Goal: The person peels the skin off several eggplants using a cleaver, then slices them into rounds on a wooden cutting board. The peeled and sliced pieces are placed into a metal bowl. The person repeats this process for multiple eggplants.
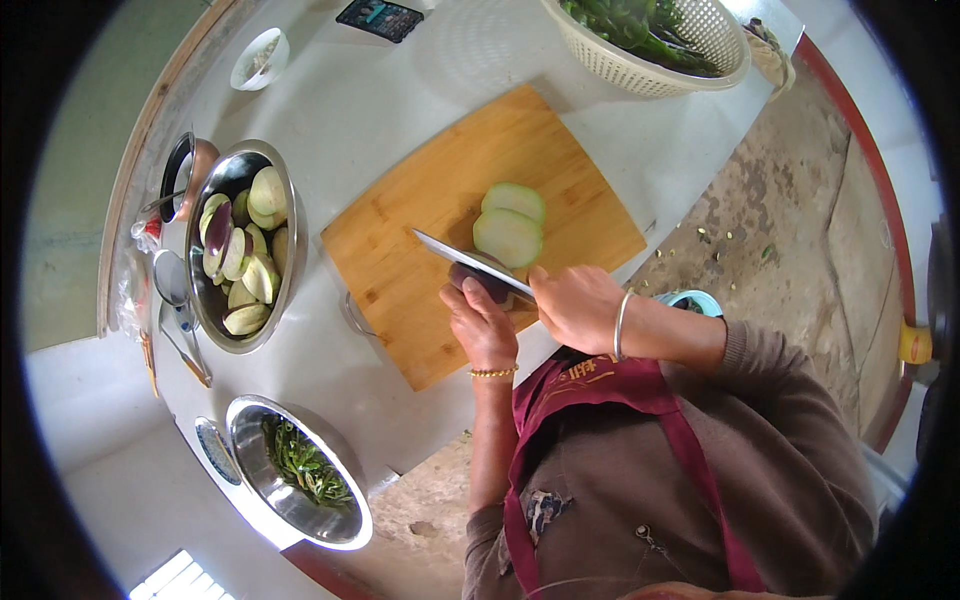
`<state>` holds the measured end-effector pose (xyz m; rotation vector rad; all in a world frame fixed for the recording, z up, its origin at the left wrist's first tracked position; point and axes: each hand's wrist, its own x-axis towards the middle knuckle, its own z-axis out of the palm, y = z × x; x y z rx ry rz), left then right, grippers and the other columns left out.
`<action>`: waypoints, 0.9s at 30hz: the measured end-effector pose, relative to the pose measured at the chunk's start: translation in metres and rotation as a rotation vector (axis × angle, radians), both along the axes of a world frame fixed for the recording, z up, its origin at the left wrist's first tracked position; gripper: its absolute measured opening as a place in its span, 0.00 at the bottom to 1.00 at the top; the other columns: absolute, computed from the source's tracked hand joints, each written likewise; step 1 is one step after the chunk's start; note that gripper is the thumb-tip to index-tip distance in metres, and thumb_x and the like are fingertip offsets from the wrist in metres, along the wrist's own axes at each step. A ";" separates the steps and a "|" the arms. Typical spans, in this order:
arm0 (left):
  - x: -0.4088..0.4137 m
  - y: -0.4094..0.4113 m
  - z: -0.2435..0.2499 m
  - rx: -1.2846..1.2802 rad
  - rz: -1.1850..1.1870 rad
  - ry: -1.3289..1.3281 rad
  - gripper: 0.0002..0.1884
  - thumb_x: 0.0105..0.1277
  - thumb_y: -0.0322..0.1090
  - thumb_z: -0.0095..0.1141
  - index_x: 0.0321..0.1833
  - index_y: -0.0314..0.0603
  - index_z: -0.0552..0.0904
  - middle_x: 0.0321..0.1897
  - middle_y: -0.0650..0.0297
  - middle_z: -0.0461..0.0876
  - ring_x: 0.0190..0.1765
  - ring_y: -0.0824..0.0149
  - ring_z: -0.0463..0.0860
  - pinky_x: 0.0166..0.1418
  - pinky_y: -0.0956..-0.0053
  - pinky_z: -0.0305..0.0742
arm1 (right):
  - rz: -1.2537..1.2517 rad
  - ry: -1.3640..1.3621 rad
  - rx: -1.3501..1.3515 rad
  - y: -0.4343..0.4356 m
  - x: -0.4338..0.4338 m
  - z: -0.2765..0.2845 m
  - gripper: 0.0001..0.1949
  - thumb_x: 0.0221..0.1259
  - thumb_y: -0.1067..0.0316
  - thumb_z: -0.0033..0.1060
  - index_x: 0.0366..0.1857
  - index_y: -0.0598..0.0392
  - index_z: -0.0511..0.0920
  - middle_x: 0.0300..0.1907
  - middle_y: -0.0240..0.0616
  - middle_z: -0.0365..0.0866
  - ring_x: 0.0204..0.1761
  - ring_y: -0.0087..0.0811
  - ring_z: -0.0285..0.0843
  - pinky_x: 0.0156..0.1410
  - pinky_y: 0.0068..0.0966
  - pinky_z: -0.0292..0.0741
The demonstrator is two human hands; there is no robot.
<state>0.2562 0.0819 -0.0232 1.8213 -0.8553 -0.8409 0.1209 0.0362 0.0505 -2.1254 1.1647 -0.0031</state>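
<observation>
My right hand [574, 307] grips a kitchen knife [469, 261], its broad blade pointing up and left over the wooden cutting board [420, 202]. Beneath the blade, my left hand [484, 322] holds a dark purple eggplant piece [480, 283], fingers curled around its left end. The blade hides part of that piece. Two pale green eggplant slices [508, 237] lie overlapping on the board, just beyond the knife.
Left of the board stands a steel bowl of eggplant pieces [292, 225]. Another steel bowl [352, 517] holds cut green peppers. A plastic basket [637, 75] of green peppers, a phone [380, 19] and a small white bowl [247, 75] occupy the far side.
</observation>
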 end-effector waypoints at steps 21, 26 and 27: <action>-0.012 -0.022 0.040 0.122 -0.324 -0.892 0.31 0.49 0.35 0.66 0.61 0.48 0.74 0.61 0.52 0.64 0.53 0.53 0.79 0.42 0.60 0.81 | -0.584 -0.661 0.858 -0.049 -0.114 -0.032 0.07 0.56 0.72 0.52 0.22 0.58 0.70 0.15 0.31 0.69 0.14 0.22 0.68 0.21 0.22 0.65; 0.002 -0.025 0.034 0.036 -0.297 -0.827 0.26 0.51 0.31 0.64 0.56 0.45 0.76 0.56 0.55 0.68 0.48 0.53 0.80 0.41 0.60 0.80 | -0.414 -0.601 0.868 -0.049 -0.090 -0.043 0.04 0.56 0.74 0.51 0.27 0.62 0.71 0.16 0.34 0.71 0.14 0.24 0.69 0.20 0.23 0.65; 0.008 -0.025 0.036 0.014 -0.266 -0.830 0.26 0.50 0.30 0.64 0.56 0.45 0.76 0.56 0.55 0.68 0.48 0.53 0.80 0.41 0.60 0.80 | -0.411 -0.605 0.869 -0.049 -0.080 -0.037 0.04 0.56 0.73 0.51 0.27 0.61 0.71 0.16 0.34 0.71 0.14 0.24 0.69 0.20 0.23 0.65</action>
